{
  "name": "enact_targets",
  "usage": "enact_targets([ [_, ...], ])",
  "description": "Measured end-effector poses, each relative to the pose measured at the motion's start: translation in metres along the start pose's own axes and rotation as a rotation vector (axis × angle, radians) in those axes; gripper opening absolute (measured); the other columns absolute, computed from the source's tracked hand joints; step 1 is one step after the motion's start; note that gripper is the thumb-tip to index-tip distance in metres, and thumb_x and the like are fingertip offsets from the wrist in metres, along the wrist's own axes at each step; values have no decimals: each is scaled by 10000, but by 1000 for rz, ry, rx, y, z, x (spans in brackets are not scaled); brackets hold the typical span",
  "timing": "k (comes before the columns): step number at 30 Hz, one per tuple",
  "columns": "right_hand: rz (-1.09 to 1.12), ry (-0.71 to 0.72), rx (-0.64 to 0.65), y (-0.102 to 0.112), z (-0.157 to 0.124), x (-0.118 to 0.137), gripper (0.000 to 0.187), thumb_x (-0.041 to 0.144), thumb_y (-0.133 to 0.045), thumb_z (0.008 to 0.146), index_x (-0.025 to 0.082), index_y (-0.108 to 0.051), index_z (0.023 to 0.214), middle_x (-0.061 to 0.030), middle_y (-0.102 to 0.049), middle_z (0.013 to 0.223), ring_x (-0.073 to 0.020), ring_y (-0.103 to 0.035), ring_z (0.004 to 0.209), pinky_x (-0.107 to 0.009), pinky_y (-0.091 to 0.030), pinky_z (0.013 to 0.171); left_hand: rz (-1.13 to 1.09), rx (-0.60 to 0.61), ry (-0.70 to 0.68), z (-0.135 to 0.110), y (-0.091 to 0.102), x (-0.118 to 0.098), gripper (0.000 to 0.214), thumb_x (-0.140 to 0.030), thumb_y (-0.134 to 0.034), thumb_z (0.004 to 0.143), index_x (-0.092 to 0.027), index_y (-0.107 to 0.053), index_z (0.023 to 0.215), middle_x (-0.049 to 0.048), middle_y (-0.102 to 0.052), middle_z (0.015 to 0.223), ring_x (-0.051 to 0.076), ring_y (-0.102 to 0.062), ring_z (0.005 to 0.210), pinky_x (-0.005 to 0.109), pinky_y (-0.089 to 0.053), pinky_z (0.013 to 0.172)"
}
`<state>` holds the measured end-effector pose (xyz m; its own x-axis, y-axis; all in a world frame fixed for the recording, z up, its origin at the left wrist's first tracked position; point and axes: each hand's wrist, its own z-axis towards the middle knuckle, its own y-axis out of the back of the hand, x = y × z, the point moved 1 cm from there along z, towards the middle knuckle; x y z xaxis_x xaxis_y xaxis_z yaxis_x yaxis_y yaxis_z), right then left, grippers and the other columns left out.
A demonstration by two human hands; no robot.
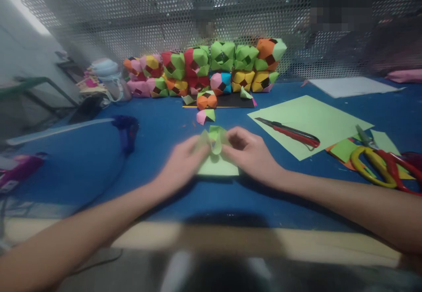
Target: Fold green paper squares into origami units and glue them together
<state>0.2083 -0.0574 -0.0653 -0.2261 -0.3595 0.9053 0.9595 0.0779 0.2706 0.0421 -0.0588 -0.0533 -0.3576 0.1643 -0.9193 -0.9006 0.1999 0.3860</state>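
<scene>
A light green sheet of paper (pixel 217 167) lies on the blue table in front of me, its far part curled up and bent. My left hand (pixel 186 155) pinches its left side between thumb and fingers. On the right side, my right hand (pixel 249 151) grips the same paper, fingers curled in. The raised folds between the hands are slightly blurred. Just beyond stand a small pink and green folded paper piece (pixel 205 116) and an orange folded paper ball (pixel 207 102).
Stacked colourful paper balls (pixel 198 67) line the back, before a perforated metal panel (pixel 148 28). At right lie a large green sheet (pixel 306 125), a red box cutter (pixel 290 133) and scissors (pixel 376 164). A blue glue gun (pixel 127 131) and a pink tool (pixel 20 169) are left.
</scene>
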Motion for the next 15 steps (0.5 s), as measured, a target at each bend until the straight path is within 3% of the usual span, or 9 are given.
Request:
enact_targets([
  [5,35,-4,42,-1,-1,4,168,311,-607,769,176,-546,690,14,-559,649,-96,-495,591,-213,-416,537,36,13,-23,-3,-1,-4,193,-311,-534,816,-169,-659,778,8,-633,797,133,-511,699,216,-359,600],
  [15,53,-44,50,0,1,1,296,454,-600,779,175,-559,688,9,-559,639,-105,-487,594,-222,-407,541,73,29,-12,-4,-4,-3,213,-318,-518,804,-176,-668,749,-6,-620,731,129,-479,648,211,-336,562],
])
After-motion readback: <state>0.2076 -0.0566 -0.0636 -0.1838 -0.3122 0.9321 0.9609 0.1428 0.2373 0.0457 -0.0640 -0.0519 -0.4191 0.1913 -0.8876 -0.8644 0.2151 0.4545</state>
